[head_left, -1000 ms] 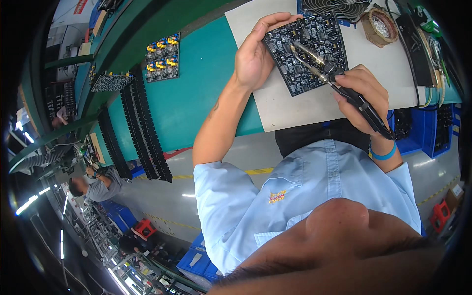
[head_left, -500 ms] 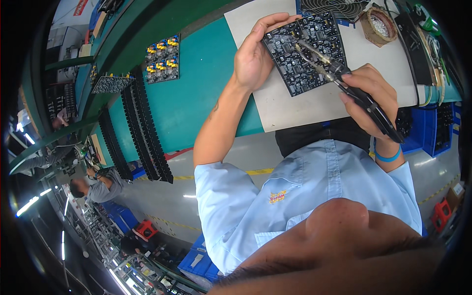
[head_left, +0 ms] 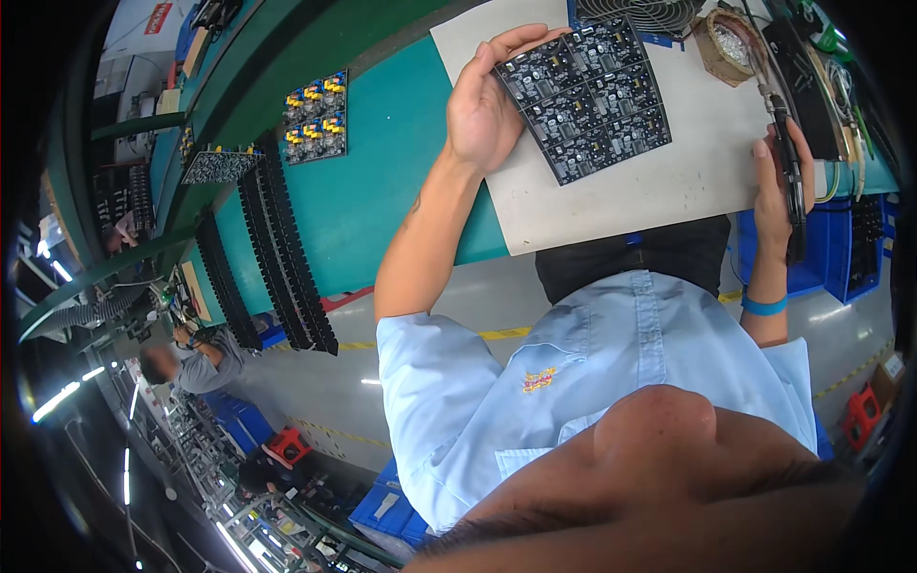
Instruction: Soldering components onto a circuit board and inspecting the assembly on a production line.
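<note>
Two hands, one circuit board, one soldering iron

Head view only:
- Left hand (head_left: 482, 110): grip lies against the left edge of the black circuit board (head_left: 585, 100), thumb over its top corner, palm flat on the grey mat (head_left: 669, 181). Board is held at that edge rather than lifted, flat on the mat.
- Circuit board: panel of several small squares with tiny parts, at the top middle of the mat, well apart from the right hand.
- Right hand (head_left: 781, 186): grip clamped on the black handle of the soldering iron (head_left: 785, 162). Iron runs roughly upright along the mat's right edge, tip end toward a brown tape roll (head_left: 728, 43). Tip is off the board.
- Blue wristband (head_left: 764, 306) on the right wrist.
- Mat sits on a teal tabletop (head_left: 382, 172). Farther left on it: a small board with yellow and blue parts (head_left: 315, 116), then long black racks (head_left: 277, 258) hanging over the near edge.
- Black fan grille (head_left: 635, 11) just above the circuit board, partly cut off.
- Blue bins (head_left: 841, 253) under the right side of the tabletop.
- Another person (head_left: 191, 358) in grey works far off at lower left.
</note>
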The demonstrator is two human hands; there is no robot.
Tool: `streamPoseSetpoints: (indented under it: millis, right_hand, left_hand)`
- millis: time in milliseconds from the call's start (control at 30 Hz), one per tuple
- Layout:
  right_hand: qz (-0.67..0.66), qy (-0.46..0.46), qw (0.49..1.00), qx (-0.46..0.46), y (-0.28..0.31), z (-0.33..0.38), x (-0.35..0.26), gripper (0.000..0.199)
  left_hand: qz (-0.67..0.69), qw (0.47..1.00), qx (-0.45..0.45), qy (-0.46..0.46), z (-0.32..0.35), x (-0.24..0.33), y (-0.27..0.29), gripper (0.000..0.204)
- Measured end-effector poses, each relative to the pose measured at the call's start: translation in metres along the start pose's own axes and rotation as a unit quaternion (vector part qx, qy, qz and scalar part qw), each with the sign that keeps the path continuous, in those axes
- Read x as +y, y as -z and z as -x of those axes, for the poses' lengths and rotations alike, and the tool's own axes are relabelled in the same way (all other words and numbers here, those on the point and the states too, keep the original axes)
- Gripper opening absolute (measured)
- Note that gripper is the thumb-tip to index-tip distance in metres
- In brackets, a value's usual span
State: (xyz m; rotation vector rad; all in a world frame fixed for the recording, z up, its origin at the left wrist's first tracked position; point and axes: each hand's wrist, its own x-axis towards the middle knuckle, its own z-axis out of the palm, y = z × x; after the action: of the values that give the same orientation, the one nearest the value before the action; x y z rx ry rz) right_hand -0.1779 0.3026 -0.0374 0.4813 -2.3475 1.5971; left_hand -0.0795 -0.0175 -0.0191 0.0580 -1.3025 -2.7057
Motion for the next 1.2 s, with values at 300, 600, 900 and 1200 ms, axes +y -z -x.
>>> streamPoseSetpoints:
  millis: [300,600,900,1200]
  right_hand:
    - [0.006,0.039,0.999,-0.002,-0.007,0.004,-0.001,0.044]
    - [0.018,0.051,0.998,0.039,-0.006,0.005,0.003,0.044]
    - [0.047,0.081,0.993,0.075,-0.009,0.010,-0.001,0.041]
    - [0.056,0.079,0.990,0.099,-0.010,0.011,-0.001,0.038]
  left_hand:
    - [-0.004,1.000,0.011,0.002,0.005,0.006,0.000,0.053]
    - [-0.011,1.000,0.011,0.002,0.003,0.003,-0.001,0.049]
    - [-0.001,1.000,0.009,0.011,0.001,0.002,-0.001,0.048]
    - [-0.005,1.000,0.016,0.017,-0.002,-0.001,0.004,0.054]
